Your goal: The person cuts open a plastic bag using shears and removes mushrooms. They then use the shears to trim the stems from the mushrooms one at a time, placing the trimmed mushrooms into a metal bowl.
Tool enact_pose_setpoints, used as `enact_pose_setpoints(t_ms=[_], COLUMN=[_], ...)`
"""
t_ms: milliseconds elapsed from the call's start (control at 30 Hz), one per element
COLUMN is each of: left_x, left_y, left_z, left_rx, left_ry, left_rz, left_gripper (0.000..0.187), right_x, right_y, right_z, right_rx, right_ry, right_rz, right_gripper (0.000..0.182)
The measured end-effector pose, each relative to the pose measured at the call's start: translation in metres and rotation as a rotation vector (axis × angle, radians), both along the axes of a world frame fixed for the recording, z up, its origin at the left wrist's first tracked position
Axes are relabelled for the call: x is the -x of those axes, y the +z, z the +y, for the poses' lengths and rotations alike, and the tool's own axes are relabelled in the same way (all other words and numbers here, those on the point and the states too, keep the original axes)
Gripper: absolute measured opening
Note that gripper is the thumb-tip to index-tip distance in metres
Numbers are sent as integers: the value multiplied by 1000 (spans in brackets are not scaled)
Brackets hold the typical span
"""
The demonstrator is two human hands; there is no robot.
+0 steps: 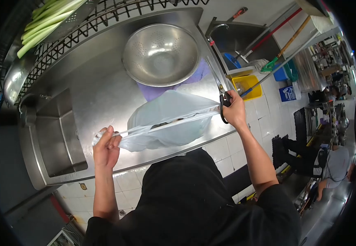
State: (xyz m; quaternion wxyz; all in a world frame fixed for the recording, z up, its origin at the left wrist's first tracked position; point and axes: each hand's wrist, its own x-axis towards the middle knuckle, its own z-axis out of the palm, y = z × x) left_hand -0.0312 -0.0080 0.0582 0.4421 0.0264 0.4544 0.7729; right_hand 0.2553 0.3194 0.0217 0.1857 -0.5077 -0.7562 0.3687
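Note:
A pale, translucent plastic bag [174, 104] lies on the steel counter with its mouth stretched between my two hands. Through the narrow opening a little of something dark shows, but its kind is hidden. My left hand [106, 149] pinches the bunched left end of the bag's rim. Wrapped around the black handles of a pair of scissors [223, 107], my right hand [236, 110] also grips the right end of the rim. The scissors' blades point away from me, toward the back of the counter. Behind the bag rests a perforated steel colander [161, 55] on purple plastic [151, 93].
A sink basin [55, 135] is set into the counter [96, 90] at left. Green stalks [49, 24] fill a perforated tray on the rack. Beyond the right edge are another sink [256, 35], a yellow bucket [249, 86] and long-handled tools. A person [335, 164] is farther right.

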Motion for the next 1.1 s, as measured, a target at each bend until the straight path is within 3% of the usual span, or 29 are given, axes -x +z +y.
enact_pose_setpoints(t_ms=[100, 167, 233, 267, 333, 367, 400, 467, 533, 600, 633, 700, 733, 833, 867, 933, 1000, 1100], left_x=[15, 11, -7, -7, -4, -16, -25, -41, -65, -85, -94, -109, -118, -133, -134, -134, -113, -84], left_y=[-46, -42, -6, -6, -9, 11, 8, -7, -7, -29, -39, -51, -43, -23, -26, -37, -68, -112], left_z=[-26, -19, -2, -5, -12, -1, 8, 26, 75, 103, 106, 111, 111, 102, 92, 60, 31, -2], left_rx=[145, 182, 674, 685, 1037, 1006, 1019, 531, 416, 695, 714, 1039, 1048, 1161, 1171, 1176, 1193, 1170], left_ry=[-5, -34, 56, 69, 248, 212, 220, -68, -245, -657, -660, -1062, -1061, -1120, -1116, -674, -753, -758], left_rz=[-118, -125, 417, 416, 1686, 1744, 1750, 1605, 1972, 1775, 1778, 1784, 1785, 1564, 1559, 1666, 1594, 1691], left_gripper=[22, 20, 24, 24, 39, 39, 39, 29, 20, 25, 25, 43, 43, 79, 79, 89, 91, 84], right_x=[-9, -9, -4, -3, -2, -2, -2, 0, 21, 49, 62, 83, 83, 72, 63, 47, 35, 27], right_y=[-31, -40, -14, -1, 36, 45, 45, 45, 42, 37, 30, -11, -23, -43, -47, -49, -55, -58], right_z=[-8, -21, -29, -30, -25, -21, -18, -8, -8, -16, -21, -24, -21, -13, -3, 13, 19, 24], right_rx=[116, 191, 220, 220, 201, 175, 176, -318, -438, -458, -507, -739, -738, -596, -596, -322, -286, -233], right_ry=[70, 159, 241, 268, 326, 364, 375, 515, 567, 618, 653, 674, 674, 677, 684, 554, 555, 547], right_rz=[32, 19, -20, -46, -120, -195, -185, -59, 30, 89, 82, 33, 41, -40, -33, -193, -153, -123], right_gripper=[30, 32, 32, 32, 34, 37, 37, 42, 41, 42, 39, 27, 27, 26, 26, 38, 38, 39])
